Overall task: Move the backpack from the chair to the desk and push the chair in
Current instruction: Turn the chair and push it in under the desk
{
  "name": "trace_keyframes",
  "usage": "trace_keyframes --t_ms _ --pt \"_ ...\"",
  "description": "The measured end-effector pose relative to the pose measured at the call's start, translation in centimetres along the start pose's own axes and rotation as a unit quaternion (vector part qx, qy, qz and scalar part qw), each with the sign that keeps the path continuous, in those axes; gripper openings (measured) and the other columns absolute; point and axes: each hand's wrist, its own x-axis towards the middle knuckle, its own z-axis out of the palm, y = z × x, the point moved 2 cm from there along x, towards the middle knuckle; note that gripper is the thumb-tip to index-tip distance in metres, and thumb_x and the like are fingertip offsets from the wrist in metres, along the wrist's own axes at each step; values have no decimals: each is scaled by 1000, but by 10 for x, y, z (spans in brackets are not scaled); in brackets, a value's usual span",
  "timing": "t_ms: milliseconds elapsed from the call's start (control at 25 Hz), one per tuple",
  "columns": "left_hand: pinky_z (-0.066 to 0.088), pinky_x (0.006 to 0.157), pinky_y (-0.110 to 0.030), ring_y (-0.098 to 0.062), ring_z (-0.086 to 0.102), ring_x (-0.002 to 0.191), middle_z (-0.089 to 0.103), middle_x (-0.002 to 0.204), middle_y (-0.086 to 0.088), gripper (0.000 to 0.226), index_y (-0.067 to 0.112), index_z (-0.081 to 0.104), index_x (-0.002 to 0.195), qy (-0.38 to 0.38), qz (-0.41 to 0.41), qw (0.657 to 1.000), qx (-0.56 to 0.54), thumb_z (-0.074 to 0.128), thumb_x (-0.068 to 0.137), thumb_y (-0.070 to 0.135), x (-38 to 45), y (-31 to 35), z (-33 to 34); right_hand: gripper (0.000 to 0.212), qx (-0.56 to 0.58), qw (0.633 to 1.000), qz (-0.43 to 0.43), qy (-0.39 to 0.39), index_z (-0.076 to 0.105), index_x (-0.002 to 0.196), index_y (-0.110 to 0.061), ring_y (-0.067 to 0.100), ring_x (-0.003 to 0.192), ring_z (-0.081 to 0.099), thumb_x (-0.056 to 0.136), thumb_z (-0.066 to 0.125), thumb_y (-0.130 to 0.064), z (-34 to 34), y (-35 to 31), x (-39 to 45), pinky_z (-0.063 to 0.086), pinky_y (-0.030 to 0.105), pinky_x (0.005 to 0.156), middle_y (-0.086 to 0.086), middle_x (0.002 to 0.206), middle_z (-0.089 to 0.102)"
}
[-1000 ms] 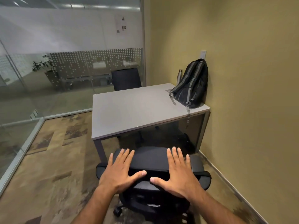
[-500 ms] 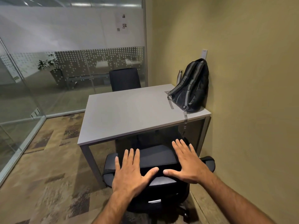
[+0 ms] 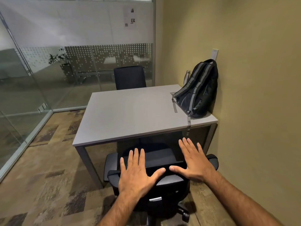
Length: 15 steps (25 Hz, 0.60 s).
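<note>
A black backpack point(image 3: 199, 90) with grey straps stands upright on the far right corner of the grey desk point(image 3: 130, 113), leaning on the yellow wall. One strap hangs over the desk's front edge. A black office chair point(image 3: 162, 181) sits in front of the desk, its seat partly under the desktop. My left hand point(image 3: 136, 173) and my right hand point(image 3: 195, 162) lie flat on top of the chair's backrest, fingers spread, holding nothing.
A steel bottle point(image 3: 187, 77) stands behind the backpack. A second black chair point(image 3: 129, 77) is at the desk's far side. Glass partitions point(image 3: 32, 79) bound the room on the left and back, the yellow wall point(image 3: 260, 111) on the right. Patterned carpet covers the floor.
The chair has rolled forward toward the desk with both hands flat on its backrest. My view has come closer to the desk.
</note>
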Motion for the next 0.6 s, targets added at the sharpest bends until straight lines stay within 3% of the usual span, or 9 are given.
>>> trace_keyframes --t_ms 440,600 --pt "-12 126 -52 -16 -20 156 -13 172 0 123 24 -7 162 22 -38 999 -3 7 69 103 38 20 -1 126 48 996 -61 36 -13 160 -19 15 152 -27 69 15 -102 -7 30 41 -16 49 125 2 169 -20" --pt "-12 126 -53 -16 -19 156 -12 172 0 126 23 -6 163 17 -44 999 -6 6 67 104 67 20 -3 123 52 995 -65 55 -10 161 -17 14 152 -26 74 21 -99 -10 36 66 -16 49 125 3 170 -17"
